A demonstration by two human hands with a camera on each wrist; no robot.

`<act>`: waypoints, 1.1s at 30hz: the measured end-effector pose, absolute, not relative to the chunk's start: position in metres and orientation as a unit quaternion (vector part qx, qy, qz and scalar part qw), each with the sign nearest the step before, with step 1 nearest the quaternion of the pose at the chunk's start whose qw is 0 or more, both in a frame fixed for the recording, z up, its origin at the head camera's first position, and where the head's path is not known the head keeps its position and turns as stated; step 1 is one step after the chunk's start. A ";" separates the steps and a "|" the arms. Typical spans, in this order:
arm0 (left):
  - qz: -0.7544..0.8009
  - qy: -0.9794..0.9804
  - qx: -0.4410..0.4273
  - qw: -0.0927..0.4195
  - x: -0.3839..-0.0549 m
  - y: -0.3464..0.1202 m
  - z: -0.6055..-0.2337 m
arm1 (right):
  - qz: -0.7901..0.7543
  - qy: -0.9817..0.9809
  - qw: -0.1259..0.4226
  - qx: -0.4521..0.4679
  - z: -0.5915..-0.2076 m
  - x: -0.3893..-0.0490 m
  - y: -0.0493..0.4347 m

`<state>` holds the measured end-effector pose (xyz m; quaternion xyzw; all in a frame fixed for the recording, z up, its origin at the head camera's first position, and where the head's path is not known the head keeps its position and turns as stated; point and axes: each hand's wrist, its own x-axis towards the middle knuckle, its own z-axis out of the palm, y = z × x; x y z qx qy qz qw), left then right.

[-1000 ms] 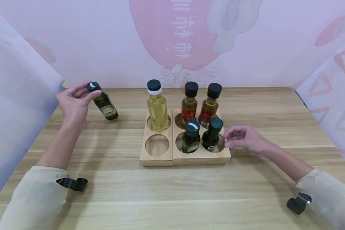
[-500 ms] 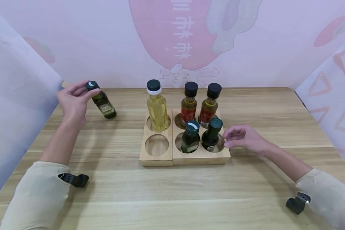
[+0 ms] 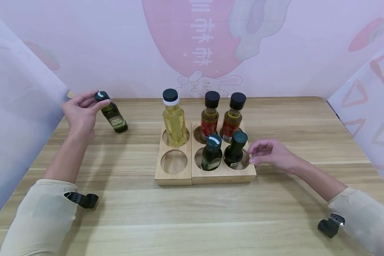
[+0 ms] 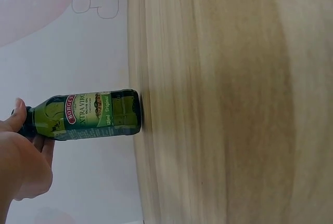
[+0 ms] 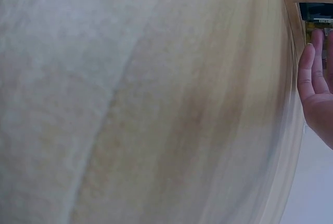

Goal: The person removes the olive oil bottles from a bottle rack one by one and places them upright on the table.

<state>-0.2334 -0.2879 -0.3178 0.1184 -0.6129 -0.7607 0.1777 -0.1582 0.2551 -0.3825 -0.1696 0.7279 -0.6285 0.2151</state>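
Note:
In the head view my left hand [image 3: 81, 115] pinches a small green olive oil bottle [image 3: 116, 119] near its cap at the table's far left. The left wrist view shows that bottle's label [image 4: 88, 110] and its base at the table surface. My right hand [image 3: 272, 154] is at the right side of a wooden bottle rack [image 3: 224, 176], fingers loosely bent and fingertips at its edge; whether they press on it I cannot tell. Closest to that hand stands a dark green bottle [image 3: 235, 151] in a round hole. Another green olive oil bottle [image 3: 212, 156] stands beside it.
A tall clear bottle of yellow oil [image 3: 174, 122] stands in the rack's back left hole. Two red-labelled bottles with black caps, a left one [image 3: 209, 122] and a right one [image 3: 231, 124], fill the other back holes. A printed wall sheet [image 3: 115, 46] rises behind the table.
My left hand and its olive oil bottle have shifted slightly left. The right hand and the bottles in the rack hold nearly the same places.

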 end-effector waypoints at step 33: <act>-0.713 -0.665 0.106 0.196 -0.234 -0.286 -0.322 | -0.631 0.724 0.215 -0.180 -0.384 -0.159 0.256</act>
